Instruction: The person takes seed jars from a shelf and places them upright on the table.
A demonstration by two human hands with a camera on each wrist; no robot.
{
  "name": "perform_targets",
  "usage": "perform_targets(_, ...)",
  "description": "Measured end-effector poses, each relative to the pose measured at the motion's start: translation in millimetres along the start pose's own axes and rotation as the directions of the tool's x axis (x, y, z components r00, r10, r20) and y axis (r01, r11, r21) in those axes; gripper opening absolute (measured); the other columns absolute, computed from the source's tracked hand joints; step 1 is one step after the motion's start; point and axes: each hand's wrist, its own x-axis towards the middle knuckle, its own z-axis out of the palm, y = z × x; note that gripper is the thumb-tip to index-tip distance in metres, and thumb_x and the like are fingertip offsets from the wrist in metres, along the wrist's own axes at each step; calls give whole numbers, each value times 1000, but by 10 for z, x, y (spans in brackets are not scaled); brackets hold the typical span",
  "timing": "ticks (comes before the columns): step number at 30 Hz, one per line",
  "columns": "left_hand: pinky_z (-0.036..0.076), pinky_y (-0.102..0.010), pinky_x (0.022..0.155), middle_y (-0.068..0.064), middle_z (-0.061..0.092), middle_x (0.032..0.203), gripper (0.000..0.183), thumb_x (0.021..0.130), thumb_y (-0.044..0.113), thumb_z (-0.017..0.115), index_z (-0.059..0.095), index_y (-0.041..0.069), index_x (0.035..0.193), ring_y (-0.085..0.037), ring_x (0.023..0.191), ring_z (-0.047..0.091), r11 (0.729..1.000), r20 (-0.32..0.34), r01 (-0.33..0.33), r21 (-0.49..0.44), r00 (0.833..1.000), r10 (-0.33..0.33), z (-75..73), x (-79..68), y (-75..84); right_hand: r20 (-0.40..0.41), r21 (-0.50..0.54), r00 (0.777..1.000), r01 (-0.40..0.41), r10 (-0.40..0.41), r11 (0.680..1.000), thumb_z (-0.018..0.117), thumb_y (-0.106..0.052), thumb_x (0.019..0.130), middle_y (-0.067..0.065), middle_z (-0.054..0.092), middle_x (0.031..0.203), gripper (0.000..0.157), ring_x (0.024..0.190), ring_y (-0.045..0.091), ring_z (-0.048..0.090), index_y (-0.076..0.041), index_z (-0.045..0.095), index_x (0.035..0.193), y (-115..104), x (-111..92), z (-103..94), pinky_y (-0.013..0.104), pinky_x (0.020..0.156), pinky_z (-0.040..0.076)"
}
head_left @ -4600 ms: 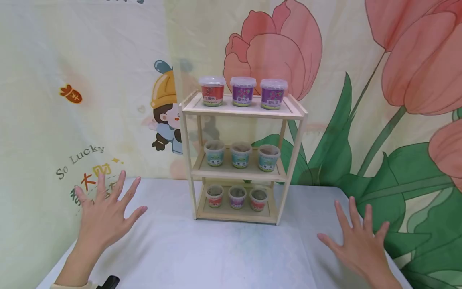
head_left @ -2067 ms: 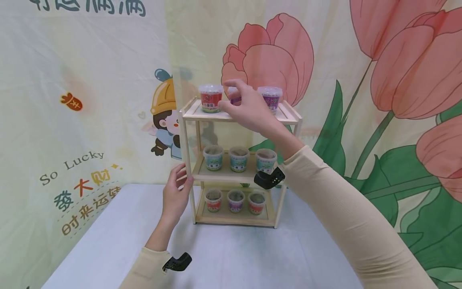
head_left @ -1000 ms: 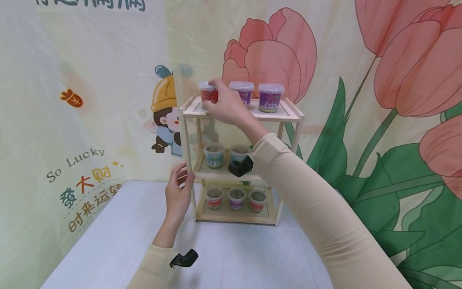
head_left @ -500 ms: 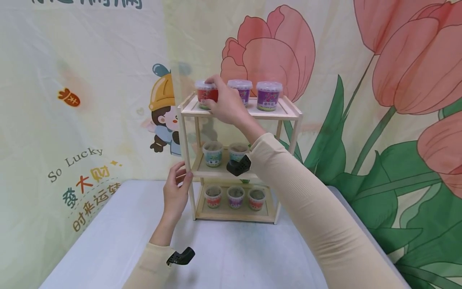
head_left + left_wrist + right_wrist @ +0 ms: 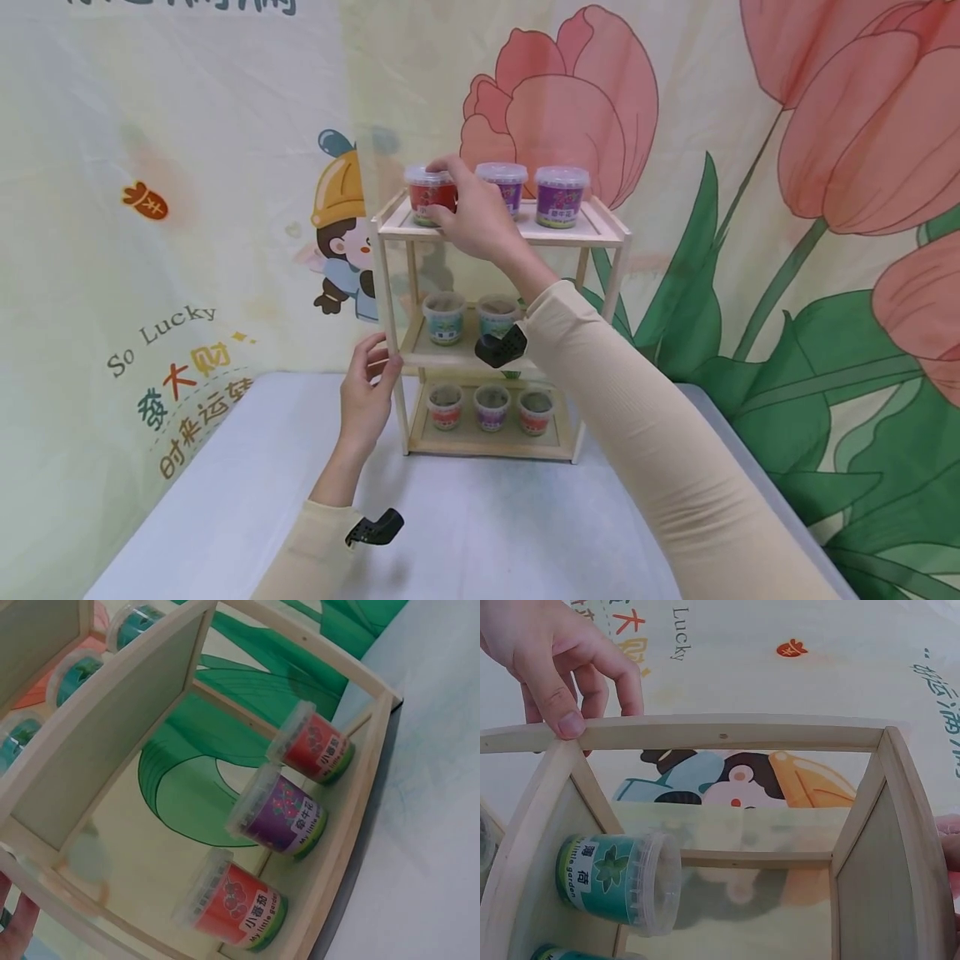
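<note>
In the head view, a three-tier wooden shelf (image 5: 501, 364) stands on the table. My right hand (image 5: 480, 212) reaches up to its top tier and holds a red-labelled lidded plastic cup (image 5: 429, 193) from its right side, index finger near the lid. The cup stands at the top tier's left end. Two purple-labelled cups, one partly behind my hand, stand to its right. My left hand (image 5: 365, 400) grips the shelf's left post near the middle tier; in the right wrist view its thumb (image 5: 571, 724) presses the wood. Some right-hand fingers are hidden.
Teal-labelled cups (image 5: 444, 320) stand on the middle tier; my right sleeve hides part of that row. The bottom tier bears red cups (image 5: 446, 408) and a purple cup (image 5: 492, 408). A white cloth covers the table (image 5: 465, 533). A printed backdrop hangs behind.
Both hands have come in from spread positions beside the shelf. My left hand took hold of the left post; my right moved from the middle top cup leftward to the red one.
</note>
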Motion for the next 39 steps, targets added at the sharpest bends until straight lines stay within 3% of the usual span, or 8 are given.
perform_targets(7,50,-49,102,-13,60,135,49,108,35,63,48,26,153,-30,124,60,1000,21,-3,-8,1000,3,-12,8,-5,-18,48,1000,23,-22,999,67,-22,106,8,63,145,50,111,19,62,-24,46,151,-11,-41,9,30,90,51)
perform_targets(17,51,-36,97,-13,60,136,48,108,33,64,48,24,153,-29,124,59,1000,44,-5,-8,999,6,-14,28,3,-44,161,995,92,-86,983,67,-19,105,4,61,146,49,118,16,64,-24,47,150,-73,-218,-95,26,94,54)
perform_targets(23,51,-37,97,-11,59,136,48,108,35,64,48,28,153,-26,123,59,1000,51,1,-12,999,-1,-37,22,-3,-65,197,988,147,-137,969,69,-20,104,5,61,143,49,112,17,67,-24,48,148,-92,-397,-170,24,92,56)
perform_targets(28,51,-35,96,-10,59,137,47,109,31,63,47,29,153,-25,123,59,1000,53,3,-1,999,-3,-62,26,-13,-74,223,981,191,-179,956,71,-16,103,7,60,144,50,109,19,70,-19,48,148,-114,-594,-206,27,95,57)
perform_targets(35,51,-32,95,-11,59,137,46,110,29,61,47,28,154,-25,122,59,1000,66,6,-8,998,-6,-77,41,-41,-57,256,969,247,-241,934,71,-9,102,11,60,143,51,110,22,69,-13,49,148,-20,-1027,-150,38,100,58)
perform_targets(39,50,-35,97,-12,58,138,46,110,28,60,46,27,155,-25,123,58,1000,75,12,-7,997,-12,-74,40,-40,-65,255,964,265,-257,930,72,-6,101,12,60,140,52,111,22,68,-10,50,148,59,-1228,-76,37,99,58)
